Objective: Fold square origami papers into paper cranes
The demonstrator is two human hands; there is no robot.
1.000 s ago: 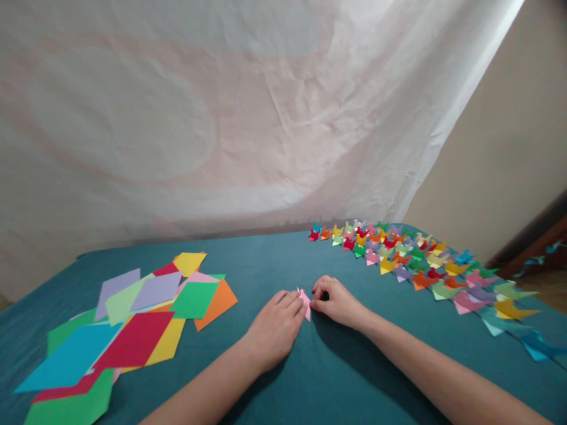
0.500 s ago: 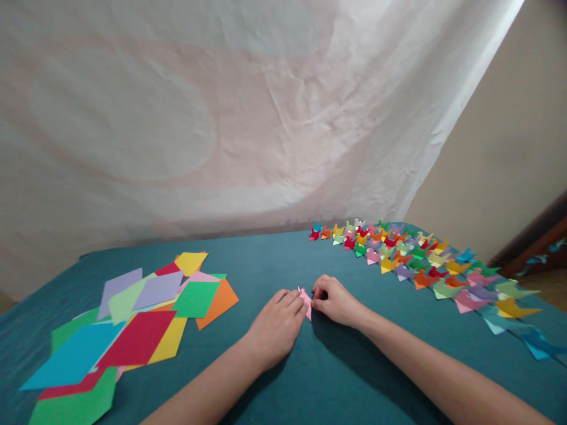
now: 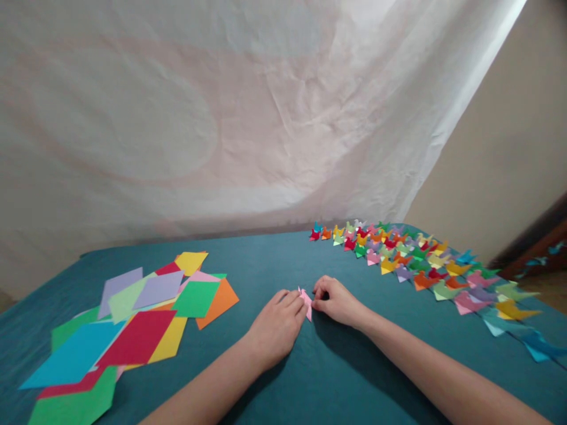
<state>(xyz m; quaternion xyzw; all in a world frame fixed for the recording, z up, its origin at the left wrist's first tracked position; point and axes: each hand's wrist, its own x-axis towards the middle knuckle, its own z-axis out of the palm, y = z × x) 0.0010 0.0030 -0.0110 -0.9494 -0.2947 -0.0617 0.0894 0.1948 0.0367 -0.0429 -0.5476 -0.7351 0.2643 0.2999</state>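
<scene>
A small pink folded paper (image 3: 307, 302) with narrow points is at the middle of the table, between my two hands. My left hand (image 3: 277, 324) has its fingers pressed together over the paper's left side, hiding part of it. From the other side, my right hand (image 3: 335, 301) pinches with thumb and forefinger at the paper's right edge. Its remaining fingers are curled in. The exact grip is too small to make out fully.
Loose sheets of coloured paper (image 3: 137, 337) overlap in a pile on the left. Rows of small folded paper birds (image 3: 419, 254) in many colours stand along the right side. A dark teal cloth (image 3: 266, 254) covers the table, and a pale curtain (image 3: 199, 118) hangs behind it.
</scene>
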